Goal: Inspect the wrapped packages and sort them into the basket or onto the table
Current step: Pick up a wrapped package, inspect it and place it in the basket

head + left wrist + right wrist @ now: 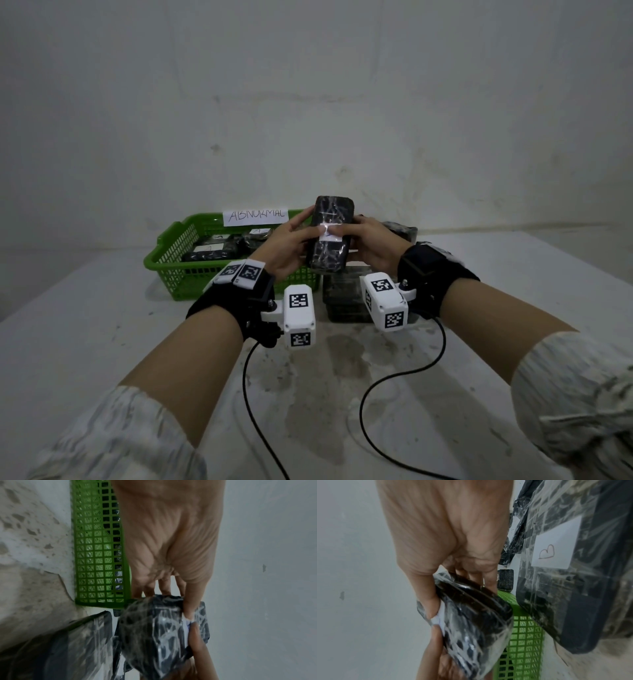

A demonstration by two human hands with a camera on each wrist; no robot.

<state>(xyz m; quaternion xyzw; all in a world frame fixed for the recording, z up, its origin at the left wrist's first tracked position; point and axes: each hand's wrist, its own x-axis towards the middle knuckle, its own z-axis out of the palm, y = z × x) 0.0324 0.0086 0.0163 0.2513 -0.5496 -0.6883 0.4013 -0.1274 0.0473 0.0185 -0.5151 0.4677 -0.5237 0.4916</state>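
While raised over basket (171, 270) | left hand (286, 245), right hand (373, 245) grip package (330, 236), thumbs on front

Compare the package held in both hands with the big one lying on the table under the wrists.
Held package is upright, off the table, gripped by left hand and right hand; table package lies flat, untouched. Held package looks narrower. Its label is half covered by thumbs; the table package's label shows a heart. Both are dark, clear-wrapped and white-labelled.

Stained pale wall (308, 85), dim light.
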